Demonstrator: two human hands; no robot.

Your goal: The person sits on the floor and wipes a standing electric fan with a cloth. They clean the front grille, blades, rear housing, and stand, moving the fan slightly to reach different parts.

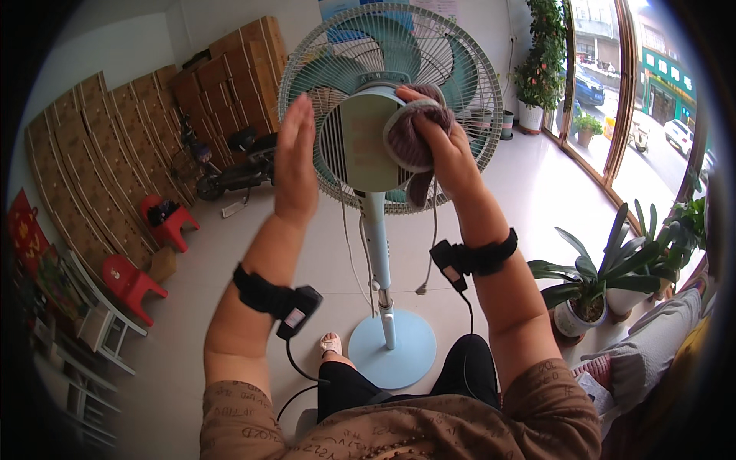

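A pedestal fan stands before me with its back towards me. Its round light-blue motor housing [362,144] has a plain panel flanked by dark vents. Behind the housing, a wire guard [305,63] surrounds green blades [397,43]. My right hand [451,146] grips a bunched purple-grey cloth [411,135] with a pale edge, pressed to the housing's right side. A fold of it hangs below. Held upright and flat, my left hand [296,161] is empty at the housing's left; whether it touches the guard is unclear. The pole [376,241] runs down to a round blue base [394,351] between my legs.
A loose power cord [434,241] hangs from the fan, its plug [422,288] low. Potted plants [581,316] stand at right, near a sofa [655,339] and glass doors [598,86]. Leftward are stacked cartons [98,149], an electric scooter [236,172] and red chairs [135,284].
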